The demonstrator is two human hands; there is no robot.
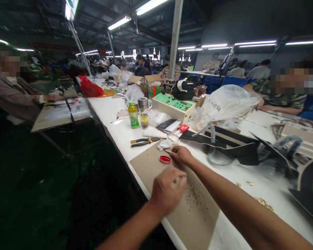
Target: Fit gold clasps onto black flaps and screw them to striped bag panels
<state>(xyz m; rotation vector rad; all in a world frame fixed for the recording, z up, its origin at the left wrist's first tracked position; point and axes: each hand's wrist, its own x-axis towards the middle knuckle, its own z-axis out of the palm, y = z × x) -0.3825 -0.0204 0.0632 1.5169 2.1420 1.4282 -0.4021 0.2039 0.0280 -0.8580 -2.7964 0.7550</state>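
The right hand (182,155) is low over a brown board (146,163), which lies along the edge of the white table (114,130). Its fingertips are closed on the end of a small thin stick (167,150). The stick points away from the fingertips, to the left side of the view, and its far end is just beside a crumpled white cloth (165,144). A red ring (165,159) lies on the board, near these fingertips and apart from them.

The left hand (168,189) is nearer to the camera, in front of the board, and it is blurred. Its fingers are curled in, but I cannot tell whether they grip something. Many dark specks (195,199) are scattered on the board, to the right of this hand.

Beyond the cloth are pliers (145,141) with yellow and black handles, and a roll of tape (173,138).
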